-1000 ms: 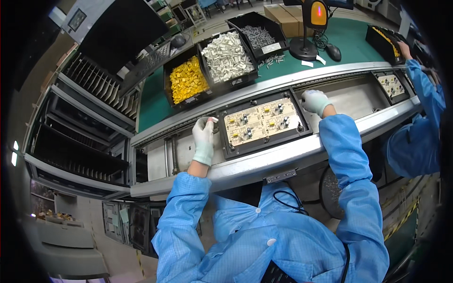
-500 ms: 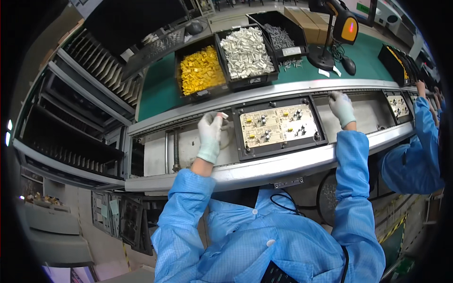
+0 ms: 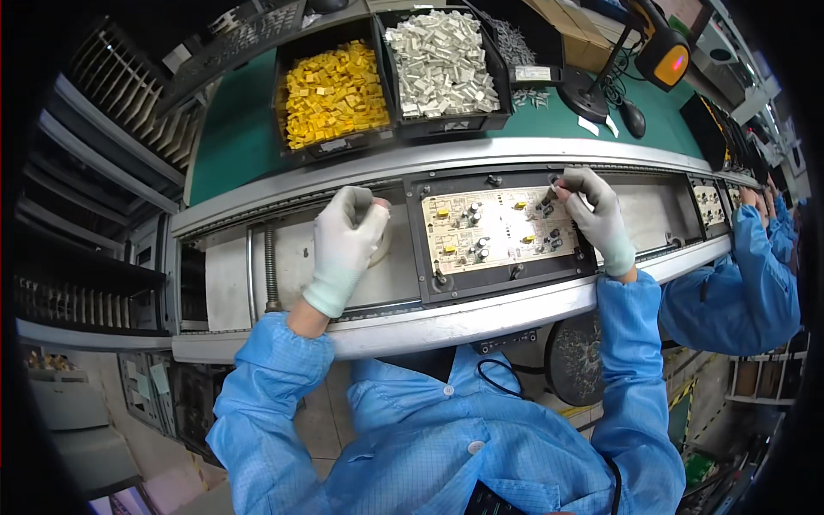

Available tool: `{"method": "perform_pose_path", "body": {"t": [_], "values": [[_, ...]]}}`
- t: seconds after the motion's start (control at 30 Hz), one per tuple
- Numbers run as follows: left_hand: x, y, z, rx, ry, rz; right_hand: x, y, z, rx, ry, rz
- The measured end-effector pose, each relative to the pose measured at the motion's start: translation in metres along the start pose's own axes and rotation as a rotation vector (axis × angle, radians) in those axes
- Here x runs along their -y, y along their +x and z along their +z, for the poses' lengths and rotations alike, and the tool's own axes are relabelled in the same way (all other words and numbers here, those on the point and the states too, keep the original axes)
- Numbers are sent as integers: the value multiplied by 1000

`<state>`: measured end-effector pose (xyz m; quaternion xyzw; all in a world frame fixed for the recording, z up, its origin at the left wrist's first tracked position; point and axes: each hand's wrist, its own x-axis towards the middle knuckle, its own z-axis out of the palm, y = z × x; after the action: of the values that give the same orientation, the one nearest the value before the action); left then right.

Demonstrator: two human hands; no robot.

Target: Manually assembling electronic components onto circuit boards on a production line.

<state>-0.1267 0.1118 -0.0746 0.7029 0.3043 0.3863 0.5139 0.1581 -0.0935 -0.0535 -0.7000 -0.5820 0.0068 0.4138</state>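
A cream circuit board panel (image 3: 493,225), with yellow blocks and dark cylindrical capacitors on it, lies in a black frame (image 3: 472,283) on the rail track. To the left of the frame, above the bare metal track, is my left hand (image 3: 345,240) in a pale glove with bare fingertips. Its fingers are pinched together; whatever they hold is hidden. My right hand (image 3: 601,219), gloved likewise, reaches over the panel's upper right corner. Its fingers are closed beside a dark capacitor (image 3: 546,204), and I cannot make out what is between them.
Behind the rail stand black bins of yellow blocks (image 3: 335,94), silver parts (image 3: 445,64) and grey parts (image 3: 508,39). A scanner on a stand (image 3: 665,64) and a mouse (image 3: 633,120) sit on the green mat (image 3: 232,129). A co-worker's blue sleeve (image 3: 751,257) is at right.
My right hand has come left from beyond the frame to the panel's upper right corner. The silver part seen at my left fingertips no longer shows. The whole view has shifted.
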Motion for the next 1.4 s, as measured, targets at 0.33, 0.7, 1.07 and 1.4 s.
{"method": "perform_pose_path", "body": {"t": [0.33,0.7,1.07,1.4], "values": [[1,2,-4,79,-72,-210,23,13,-8,94,-181,-215],[-7,3,-12,328,-154,-430,20,14,13,231,-281,-220],[-2,11,-23,515,-151,-534,21,24,6,388,-427,-315],[4,10,-23,592,-222,-497,-2,13,1,-144,86,75]]}}
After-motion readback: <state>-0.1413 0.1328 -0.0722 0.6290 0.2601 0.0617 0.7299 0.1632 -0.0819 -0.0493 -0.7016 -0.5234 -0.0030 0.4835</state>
